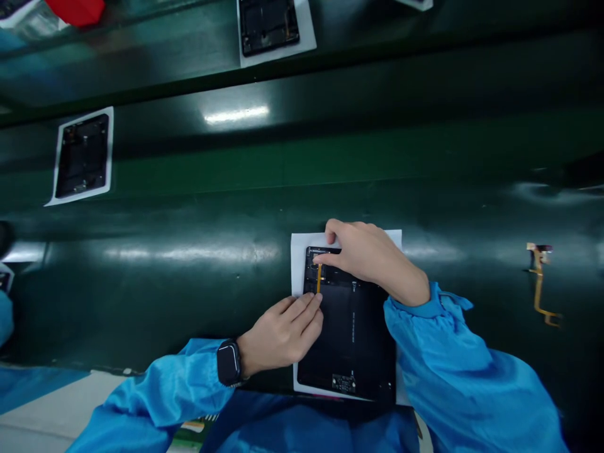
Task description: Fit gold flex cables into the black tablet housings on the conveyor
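Observation:
A black tablet-like device housing (352,333) lies on a white sheet (298,264) in front of me. An orange flex cable (319,278) runs along its upper left part. My left hand (285,330) lies over the housing's left edge, fingers stretched out, with fingertips touching the cable's lower end. At the top left corner is my right hand (368,255), its thumb on the cable's upper end and its fingers curled over the housing's top edge. The tip of the cable is hidden beneath the thumb.
A loose flex cable (538,283) lies on the green bench (189,283) to the right. Another housing on a sheet (82,154) is at the far left, and one more (270,25) is at the top. A red object (78,9) shows at upper left. A blue sleeve (4,318) appears at the left edge.

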`<state>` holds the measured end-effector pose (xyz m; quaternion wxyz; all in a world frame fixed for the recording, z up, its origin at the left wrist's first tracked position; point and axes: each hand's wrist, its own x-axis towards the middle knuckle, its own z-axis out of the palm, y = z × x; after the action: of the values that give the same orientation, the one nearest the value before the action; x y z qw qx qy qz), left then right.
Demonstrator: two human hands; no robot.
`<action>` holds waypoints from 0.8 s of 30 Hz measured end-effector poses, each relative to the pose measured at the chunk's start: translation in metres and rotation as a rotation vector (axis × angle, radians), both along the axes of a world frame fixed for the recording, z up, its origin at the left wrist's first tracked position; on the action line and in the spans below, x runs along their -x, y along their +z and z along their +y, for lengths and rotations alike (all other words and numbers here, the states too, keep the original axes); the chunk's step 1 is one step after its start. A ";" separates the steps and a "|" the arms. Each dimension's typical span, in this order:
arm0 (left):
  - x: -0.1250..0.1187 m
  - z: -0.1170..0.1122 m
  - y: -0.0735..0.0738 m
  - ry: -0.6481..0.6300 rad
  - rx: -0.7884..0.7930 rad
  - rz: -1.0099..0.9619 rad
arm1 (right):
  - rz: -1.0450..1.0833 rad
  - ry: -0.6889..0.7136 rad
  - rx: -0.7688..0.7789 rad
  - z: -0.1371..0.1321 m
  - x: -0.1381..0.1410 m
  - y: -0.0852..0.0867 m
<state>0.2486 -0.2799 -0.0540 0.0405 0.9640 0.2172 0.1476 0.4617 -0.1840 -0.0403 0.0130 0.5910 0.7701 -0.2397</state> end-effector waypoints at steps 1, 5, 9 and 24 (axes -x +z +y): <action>0.000 0.000 0.000 0.004 0.010 -0.002 | -0.001 0.000 0.002 0.000 0.000 0.000; 0.003 0.006 -0.002 -0.001 0.078 -0.091 | -0.001 -0.003 0.011 0.001 0.000 -0.002; 0.009 0.017 -0.003 0.040 0.132 -0.176 | -0.005 -0.015 -0.010 0.001 0.000 -0.003; 0.011 0.013 0.011 -0.015 0.171 0.181 | 0.334 0.009 -0.083 -0.040 -0.014 0.041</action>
<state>0.2378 -0.2669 -0.0426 0.1041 0.9681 0.2243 0.0405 0.4760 -0.2242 0.0011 -0.1385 0.5397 0.7732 -0.3028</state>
